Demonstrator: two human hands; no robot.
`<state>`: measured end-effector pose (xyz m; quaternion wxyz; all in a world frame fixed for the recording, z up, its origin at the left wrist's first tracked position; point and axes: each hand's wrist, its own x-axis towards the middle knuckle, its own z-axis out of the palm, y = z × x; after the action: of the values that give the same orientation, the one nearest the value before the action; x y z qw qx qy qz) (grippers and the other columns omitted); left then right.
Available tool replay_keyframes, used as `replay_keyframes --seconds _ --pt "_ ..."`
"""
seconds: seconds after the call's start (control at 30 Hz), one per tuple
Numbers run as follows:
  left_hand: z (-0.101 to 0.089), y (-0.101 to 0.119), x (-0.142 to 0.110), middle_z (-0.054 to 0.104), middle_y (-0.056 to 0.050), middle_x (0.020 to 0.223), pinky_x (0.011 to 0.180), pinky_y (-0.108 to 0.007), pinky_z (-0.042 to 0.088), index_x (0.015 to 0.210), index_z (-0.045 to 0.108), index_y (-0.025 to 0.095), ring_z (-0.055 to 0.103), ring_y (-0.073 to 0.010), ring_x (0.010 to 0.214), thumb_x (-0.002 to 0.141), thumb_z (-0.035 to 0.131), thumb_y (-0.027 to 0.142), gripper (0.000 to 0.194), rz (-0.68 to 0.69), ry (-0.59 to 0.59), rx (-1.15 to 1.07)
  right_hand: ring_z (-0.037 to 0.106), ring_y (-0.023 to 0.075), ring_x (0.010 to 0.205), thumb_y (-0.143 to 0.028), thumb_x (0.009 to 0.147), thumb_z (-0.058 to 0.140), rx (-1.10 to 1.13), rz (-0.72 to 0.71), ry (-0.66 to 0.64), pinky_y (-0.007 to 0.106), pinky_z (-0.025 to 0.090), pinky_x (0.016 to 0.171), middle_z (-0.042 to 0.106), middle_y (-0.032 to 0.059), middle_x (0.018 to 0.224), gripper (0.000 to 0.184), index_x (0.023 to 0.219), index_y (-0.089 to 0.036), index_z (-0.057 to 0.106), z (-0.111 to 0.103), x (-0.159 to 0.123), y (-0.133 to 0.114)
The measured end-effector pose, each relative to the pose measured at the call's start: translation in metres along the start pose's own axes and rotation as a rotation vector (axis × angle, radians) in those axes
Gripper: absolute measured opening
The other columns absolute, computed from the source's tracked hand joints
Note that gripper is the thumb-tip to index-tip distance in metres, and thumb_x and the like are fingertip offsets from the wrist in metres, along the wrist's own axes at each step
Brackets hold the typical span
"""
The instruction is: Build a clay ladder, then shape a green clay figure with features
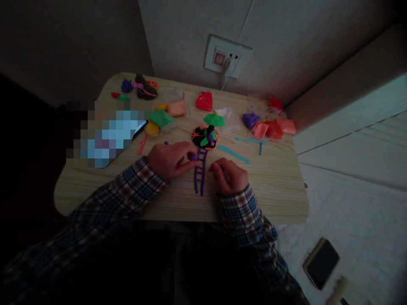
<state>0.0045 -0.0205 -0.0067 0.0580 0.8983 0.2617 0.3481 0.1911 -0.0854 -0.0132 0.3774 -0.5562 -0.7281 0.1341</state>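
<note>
A purple clay ladder (200, 174) lies flat on the small wooden table (273, 190), its top end meeting a black clay model (205, 136) with an orange rim and a green top. My left hand (171, 160) pinches a small purple clay bit at the ladder's upper left rail. To the right of the ladder, my right hand (229, 176) rests curled on the table with its fingertips close to the rungs; what it holds, if anything, is hidden.
Lumps and bags of coloured clay (204, 101) lie across the table's far half, and teal clay strips (233, 154) sit right of the model. A wall socket (227, 56) is behind the table. A dark phone (321, 262) lies on the bed at lower right.
</note>
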Motion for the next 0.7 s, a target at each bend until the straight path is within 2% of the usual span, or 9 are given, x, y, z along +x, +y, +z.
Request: replay_keyframes --seconds 0.2,0.33,0.53,0.7 --pt "0.0016 0.0005 -0.0003 0.063 0.002 0.069 0.045 -0.018 0.035 0.086 0.054 0.015 0.049 -0.0058 0.045 0.089 0.05 0.024 0.01 -0.005 0.019 0.025 0.055 0.0138 0.055 -0.024 0.087 0.049 -0.006 -0.005 0.02 0.026 0.044 0.058 0.063 0.0022 0.062 0.019 0.076 -0.017 0.063 0.0036 -0.0009 0.0038" --pt "0.0026 -0.0004 -0.0013 0.063 0.001 0.072 0.046 -0.019 0.037 0.088 0.054 0.015 0.053 -0.0074 0.05 0.089 0.047 0.022 0.01 -0.007 0.011 0.049 0.056 0.0132 0.055 -0.025 0.087 0.049 -0.004 0.005 0.019 0.025 0.044 0.057 0.063 0.002 0.063 0.018 0.078 -0.017 0.063 0.0041 -0.0011 0.0044" --pt "0.0013 -0.0009 -0.0023 0.068 -0.003 0.084 0.052 -0.02 0.043 0.094 0.057 0.015 0.062 -0.0117 0.068 0.089 0.045 0.016 0.013 0.023 -0.005 0.044 0.056 0.0134 0.057 -0.025 0.088 0.048 0.006 0.0 -0.012 0.026 0.045 0.058 0.065 0.0032 0.067 0.02 0.077 -0.017 0.063 0.0045 -0.0007 0.0048" --pt "0.0036 -0.0042 -0.0044 0.068 -0.003 0.089 0.056 -0.019 0.045 0.098 0.06 0.015 0.063 -0.0117 0.074 0.093 0.042 0.022 0.02 0.025 0.0 0.039 0.057 0.0137 0.058 -0.025 0.087 0.047 -0.008 0.011 -0.028 0.026 0.045 0.059 0.065 0.0023 0.066 0.019 0.078 -0.019 0.063 0.0045 -0.0007 0.005"
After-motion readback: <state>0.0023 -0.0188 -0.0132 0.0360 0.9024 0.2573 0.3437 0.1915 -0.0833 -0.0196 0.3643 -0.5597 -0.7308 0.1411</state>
